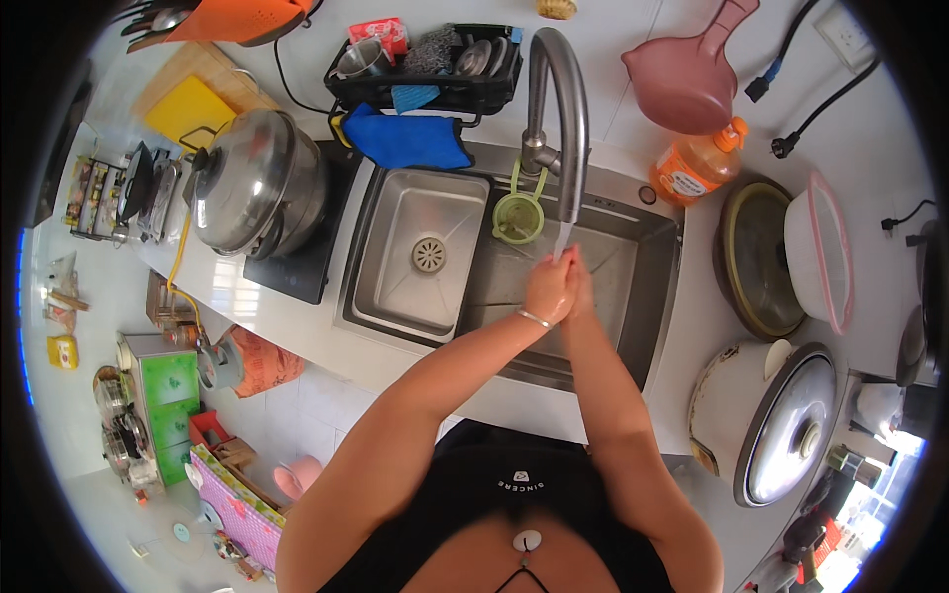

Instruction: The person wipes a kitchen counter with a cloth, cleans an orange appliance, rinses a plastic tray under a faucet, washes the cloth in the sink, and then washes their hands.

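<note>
Head view. The left hand (547,289) and right hand (579,287) are pressed together, palm against palm, over the right basin of the sink (654,296), directly under the tap (560,109). A thin stream of water (561,240) falls from the spout onto the fingertips. Both hands are flat and grip nothing; the fingers point toward 12 o'clock. A thin bracelet (535,318) circles the left wrist.

The left basin (empty, with a round drain (429,254) at its centre) lies at 9 o'clock of the hands. A green strainer (518,215) hangs from the tap base, at 11 o'clock of the hands and apart from them. A blue cloth (407,138) drapes over the sink's far rim below a black rack (425,84).

On the table (697,326), an orange bottle (700,166) lies at 2 o'clock of the hands, a white bowl (819,252) leaning on a dark lid at 3 o'clock, and a rice cooker (766,420) (lid open) at 4 o'clock. A steel pot (252,183) stands on a black cooktop (297,257) at 9 o'clock, well apart from the hands.
</note>
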The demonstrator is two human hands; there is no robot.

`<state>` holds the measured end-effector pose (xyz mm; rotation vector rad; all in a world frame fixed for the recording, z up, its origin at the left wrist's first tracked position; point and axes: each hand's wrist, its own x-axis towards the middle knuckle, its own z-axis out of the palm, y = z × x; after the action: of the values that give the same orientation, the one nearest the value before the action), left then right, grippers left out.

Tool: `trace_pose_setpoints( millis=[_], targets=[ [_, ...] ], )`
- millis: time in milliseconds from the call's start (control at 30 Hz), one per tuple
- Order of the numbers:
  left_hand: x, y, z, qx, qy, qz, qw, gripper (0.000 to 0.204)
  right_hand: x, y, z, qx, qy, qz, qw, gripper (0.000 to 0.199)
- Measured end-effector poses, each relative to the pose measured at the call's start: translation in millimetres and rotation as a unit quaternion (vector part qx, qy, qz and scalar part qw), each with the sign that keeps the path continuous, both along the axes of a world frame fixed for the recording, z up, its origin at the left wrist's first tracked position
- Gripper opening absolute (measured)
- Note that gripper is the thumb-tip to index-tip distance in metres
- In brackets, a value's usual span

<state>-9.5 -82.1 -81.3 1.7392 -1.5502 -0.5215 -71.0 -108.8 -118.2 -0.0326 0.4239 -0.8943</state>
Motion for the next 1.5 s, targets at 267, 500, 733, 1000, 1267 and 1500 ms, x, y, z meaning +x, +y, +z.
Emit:
trace_pose_setpoints(
  millis=[267,500,733,1000,1267,1500],
  targets=[
    [29.2,-23.0,-23.5,0.003,0.492,0.196,0.848,0.016,41.3,-22.1,29.1,0.032,0.437,0.107,0.893,0.040],
    [21.2,-6.2,-37.5,0.145,0.628,0.161,0.748,0.017,-28.1,-86.8,7.1,-0.399,0.596,0.366,0.593,0.032],
    [28.4,27.3,-77.5,0.301,0.001,-0.105,0.948,0.024,2.4,-155.4,108.1,-0.279,0.492,0.222,0.795,0.061],
    [40.1,30.3,91.6,0.127,0.529,-0.170,0.822,0.032,-47.3,-39.6,164.4,-0.361,0.315,0.192,0.857,0.034],
    [-0.3,49.5,-12.0,0.279,0.196,-0.171,0.925,0.046,-103.2,67.5,3.6,-0.465,0.602,0.214,0.612,0.024],
    [66.6,61.9,69.6,0.055,0.237,0.112,0.963,0.027,-140.0,57.3,-11.7,-0.559,0.757,0.147,0.304,0.028]
  ],
)
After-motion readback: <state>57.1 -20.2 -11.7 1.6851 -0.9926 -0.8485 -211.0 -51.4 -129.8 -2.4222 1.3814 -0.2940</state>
